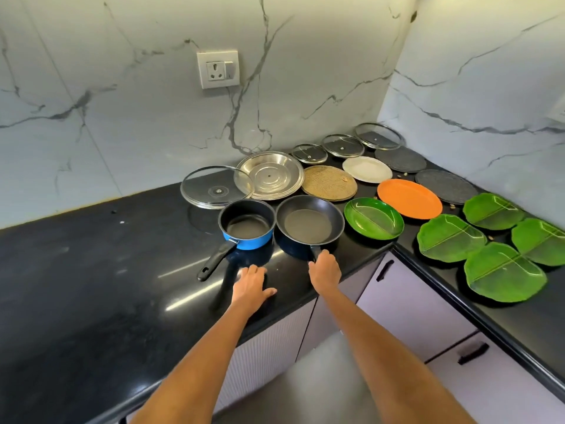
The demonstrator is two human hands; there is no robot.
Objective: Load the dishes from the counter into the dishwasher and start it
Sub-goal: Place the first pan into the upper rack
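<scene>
Head view, left to right: the black worktop (pixel 76 270) carries a glass lid (pixel 214 186), a blue saucepan (pixel 247 224) and a dark frying pan (pixel 309 226), then a row of plates and green leaf-shaped dishes (pixel 451 238). No writing can be read on any of them. Left hand (pixel 251 286) rests flat on the worktop, fingers straight. Right hand (pixel 324 270) has its grip curled round the frying pan's handle.
</scene>
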